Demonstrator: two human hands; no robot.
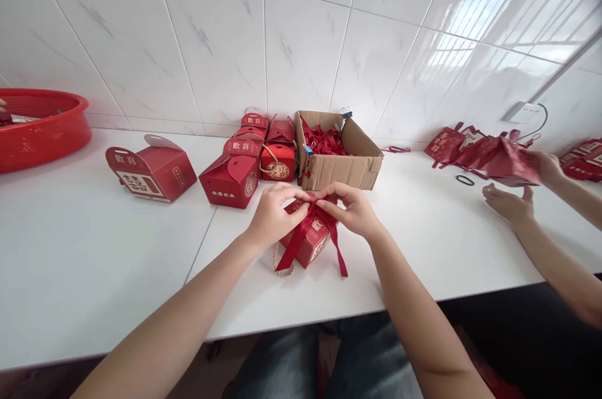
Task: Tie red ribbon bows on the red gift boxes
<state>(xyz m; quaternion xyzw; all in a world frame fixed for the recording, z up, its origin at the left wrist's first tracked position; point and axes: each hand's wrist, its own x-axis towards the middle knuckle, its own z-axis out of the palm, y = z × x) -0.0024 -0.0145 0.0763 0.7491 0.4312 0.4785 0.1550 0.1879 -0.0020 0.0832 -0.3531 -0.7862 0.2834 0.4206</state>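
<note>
A small red gift box [311,250] with pale lettering sits on the white table in front of me. Around its top runs a dark red ribbon [295,244], whose two tails hang down the near side. My left hand [273,216] pinches the ribbon's loop at the left of the bow. From the right, my right hand [352,211] pinches the ribbon too, fingertips close to the knot. A twisted cord handle [283,266] hangs at the box's left side. My fingers partly cover the box top.
Behind are a cardboard box [343,170] of red ribbons and several red boxes [230,180]. Another red box [153,170] and a red basket [47,142] stand left. At right, another person's hands [512,201] handle a red box [510,164] near a black ring [464,180].
</note>
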